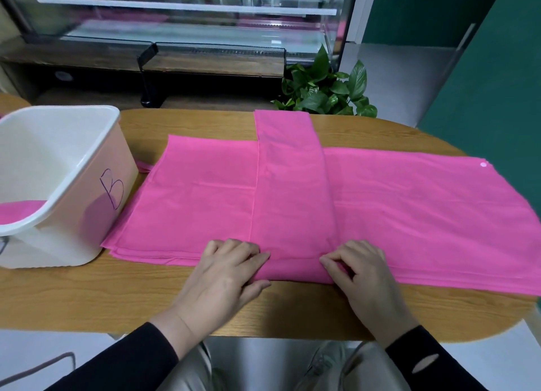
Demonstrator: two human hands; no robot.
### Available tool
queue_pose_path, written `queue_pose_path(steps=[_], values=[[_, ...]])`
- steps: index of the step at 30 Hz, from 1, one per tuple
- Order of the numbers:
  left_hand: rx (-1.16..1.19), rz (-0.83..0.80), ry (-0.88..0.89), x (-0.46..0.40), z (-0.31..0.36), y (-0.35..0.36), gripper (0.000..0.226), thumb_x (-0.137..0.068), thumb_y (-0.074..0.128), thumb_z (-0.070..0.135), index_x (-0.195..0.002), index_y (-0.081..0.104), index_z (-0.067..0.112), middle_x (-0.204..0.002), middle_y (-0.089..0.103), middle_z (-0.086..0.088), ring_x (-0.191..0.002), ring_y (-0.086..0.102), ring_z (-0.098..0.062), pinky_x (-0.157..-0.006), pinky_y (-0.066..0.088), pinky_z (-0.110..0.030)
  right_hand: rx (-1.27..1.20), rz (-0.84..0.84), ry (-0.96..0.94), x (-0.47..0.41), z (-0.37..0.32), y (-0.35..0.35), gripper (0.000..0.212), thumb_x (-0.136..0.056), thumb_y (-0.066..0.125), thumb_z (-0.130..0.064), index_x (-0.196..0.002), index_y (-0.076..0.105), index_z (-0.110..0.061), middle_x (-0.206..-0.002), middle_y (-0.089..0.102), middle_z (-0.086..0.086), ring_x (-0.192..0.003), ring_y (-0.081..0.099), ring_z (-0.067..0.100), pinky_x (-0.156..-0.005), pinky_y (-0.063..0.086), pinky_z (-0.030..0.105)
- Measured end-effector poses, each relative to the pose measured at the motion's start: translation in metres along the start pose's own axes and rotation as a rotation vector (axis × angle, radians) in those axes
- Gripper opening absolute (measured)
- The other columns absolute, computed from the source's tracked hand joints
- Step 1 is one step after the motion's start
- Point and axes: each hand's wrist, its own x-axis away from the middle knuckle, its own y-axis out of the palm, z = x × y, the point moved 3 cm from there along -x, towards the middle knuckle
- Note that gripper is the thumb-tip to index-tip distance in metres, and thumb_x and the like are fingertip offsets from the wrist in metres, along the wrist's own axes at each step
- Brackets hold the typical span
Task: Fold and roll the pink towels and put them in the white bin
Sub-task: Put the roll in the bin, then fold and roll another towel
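Note:
A pink towel folded into a long narrow strip (289,185) lies lengthwise away from me, on top of a stack of flat pink towels (409,215) spread across the wooden table (146,297). The strip's near end is turned up into a small roll. My left hand (225,273) pinches the left side of that rolled end. My right hand (363,273) pinches its right side. The white bin (73,185), marked "B", stands at the table's left with something pink (20,212) inside at its bottom.
A green potted plant (325,89) stands behind the table's far edge. A glass display case (190,24) fills the background. The towel stack reaches close to the bin and runs off the right of the view.

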Motion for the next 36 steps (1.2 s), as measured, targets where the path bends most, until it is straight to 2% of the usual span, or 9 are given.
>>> queue_pose_path(steps=[5, 9, 11, 16, 20, 26, 30, 33, 36], values=[[-0.029, -0.061, -0.033, -0.002, 0.002, 0.001, 0.048, -0.102, 0.044, 0.050, -0.134, 0.059, 0.019, -0.108, 0.057, 0.010, -0.096, 0.052, -0.015, -0.080, 0.037, -0.033, 0.157, 0.090, -0.108, 0.003, -0.006, 0.003, 0.022, -0.098, 0.062, -0.036, -0.094, 0.078, -0.022, -0.104, 0.060, -0.010, -0.100, 0.055, 0.015, -0.087, 0.040, 0.039], [-0.011, -0.081, -0.064, -0.004, 0.002, 0.002, 0.047, -0.104, 0.038, 0.049, -0.136, 0.057, 0.019, -0.108, 0.055, 0.011, -0.097, 0.051, -0.015, -0.080, 0.040, -0.035, 0.171, -0.046, -0.201, 0.010, -0.003, 0.003, 0.042, -0.093, 0.056, -0.055, -0.118, 0.072, -0.025, -0.113, 0.062, -0.014, -0.109, 0.054, 0.008, -0.094, 0.037, 0.035], [0.000, -0.084, -0.080, -0.004, 0.002, 0.002, 0.048, -0.104, 0.037, 0.050, -0.136, 0.057, 0.020, -0.109, 0.055, 0.011, -0.097, 0.051, -0.015, -0.080, 0.040, -0.035, 0.210, -0.082, -0.193, 0.011, -0.001, 0.004, 0.046, -0.089, 0.058, -0.057, -0.123, 0.070, -0.027, -0.115, 0.060, -0.015, -0.111, 0.053, 0.009, -0.094, 0.036, 0.036], [0.021, -0.091, -0.119, -0.009, 0.000, 0.002, 0.056, -0.095, 0.048, 0.057, -0.140, 0.051, 0.023, -0.114, 0.049, 0.008, -0.099, 0.048, -0.013, -0.084, 0.038, -0.034, 0.206, -0.090, -0.132, 0.005, -0.002, 0.006, 0.040, -0.098, 0.046, -0.057, -0.117, 0.069, -0.031, -0.106, 0.058, -0.019, -0.104, 0.052, 0.007, -0.088, 0.039, 0.037], [0.071, -0.035, -0.079, -0.013, -0.002, 0.004, 0.040, -0.098, 0.053, 0.049, -0.130, 0.054, 0.026, -0.114, 0.053, 0.011, -0.097, 0.049, -0.013, -0.083, 0.034, -0.031, 0.178, -0.111, -0.095, 0.002, -0.003, 0.005, 0.044, -0.099, 0.040, -0.059, -0.115, 0.069, -0.030, -0.099, 0.057, -0.019, -0.100, 0.052, 0.007, -0.087, 0.040, 0.038], [0.151, -0.017, -0.176, -0.014, -0.011, 0.011, 0.038, -0.100, 0.040, 0.058, -0.117, 0.059, 0.030, -0.104, 0.054, 0.019, -0.092, 0.048, -0.008, -0.081, 0.036, -0.030, 0.059, -0.169, -0.055, -0.007, 0.001, -0.005, 0.046, -0.092, 0.049, -0.066, -0.119, 0.063, -0.031, -0.108, 0.057, -0.024, -0.107, 0.048, 0.000, -0.095, 0.033, 0.029], [0.143, -0.026, -0.218, -0.017, -0.010, 0.012, 0.036, -0.100, 0.036, 0.059, -0.108, 0.057, 0.031, -0.099, 0.051, 0.018, -0.090, 0.045, -0.007, -0.078, 0.031, -0.028, -0.008, -0.182, -0.067, -0.006, 0.012, -0.011, 0.041, -0.091, 0.052, -0.061, -0.119, 0.062, -0.032, -0.113, 0.051, -0.034, -0.110, 0.042, -0.015, -0.094, 0.035, 0.022], [0.201, -0.004, -0.265, -0.021, -0.011, 0.011, 0.038, -0.099, 0.036, 0.060, -0.099, 0.058, 0.030, -0.093, 0.053, 0.017, -0.089, 0.046, -0.007, -0.076, 0.027, -0.028, -0.102, -0.187, -0.020, -0.010, 0.014, -0.010, 0.033, -0.093, 0.053, -0.055, -0.117, 0.063, -0.035, -0.118, 0.056, -0.031, -0.118, 0.051, -0.008, -0.099, 0.038, 0.021], [0.344, 0.030, -0.324, -0.026, -0.017, 0.009, 0.038, -0.095, 0.043, 0.059, -0.098, 0.064, 0.027, -0.088, 0.057, 0.020, -0.088, 0.050, -0.003, -0.080, 0.035, -0.031, -0.184, -0.186, 0.042, -0.014, 0.015, -0.011, 0.026, -0.090, 0.057, -0.053, -0.112, 0.064, -0.042, -0.113, 0.061, -0.026, -0.111, 0.056, -0.005, -0.093, 0.040, 0.012]])
